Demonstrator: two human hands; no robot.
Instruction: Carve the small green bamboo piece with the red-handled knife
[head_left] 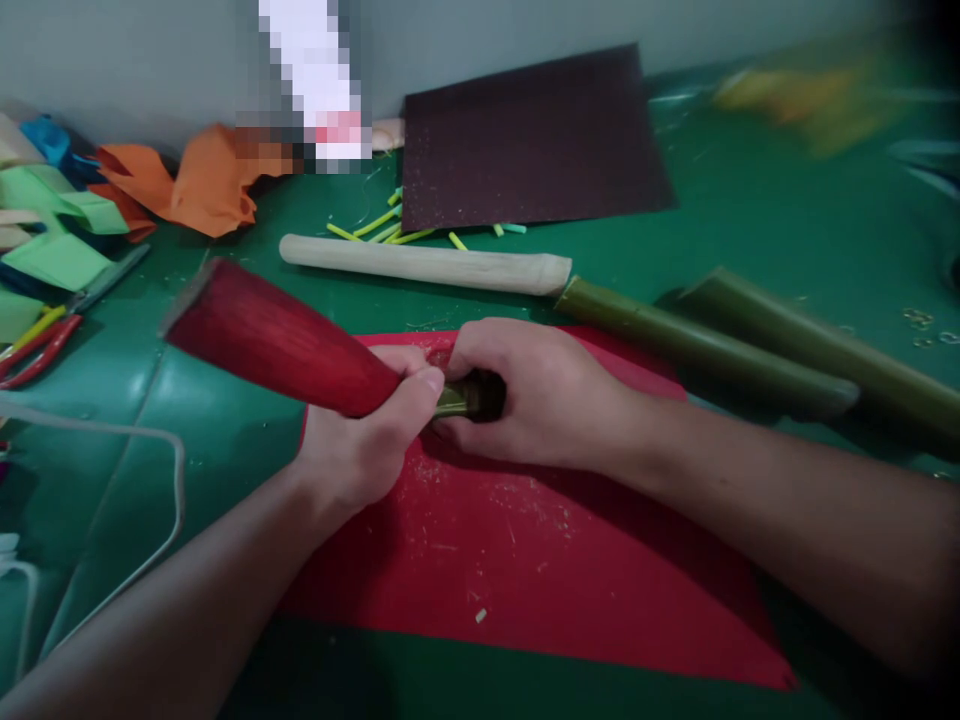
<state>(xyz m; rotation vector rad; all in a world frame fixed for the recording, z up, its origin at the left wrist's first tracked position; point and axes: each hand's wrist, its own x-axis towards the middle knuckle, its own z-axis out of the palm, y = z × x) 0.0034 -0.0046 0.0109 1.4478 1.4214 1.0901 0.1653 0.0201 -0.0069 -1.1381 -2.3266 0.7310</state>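
Observation:
My left hand (371, 435) is wrapped round the near end of a bamboo tube covered in red paper (277, 338), which points up and to the left above the table. My right hand (536, 395) is closed round the tube's bare green and dark end (472, 395), right against the left hand. Both hands hover over a red paper sheet (540, 560) that lies on the green table and is speckled with small shavings.
A stick with a pale peeled half and a green half (450, 265) lies behind the hands. More green bamboo tubes (795, 335) lie at right. A dark sheet (525, 140) sits at the back. Orange and green paper scraps (180, 185), red-handled pliers (37, 350) and a white cable (150, 440) lie at left.

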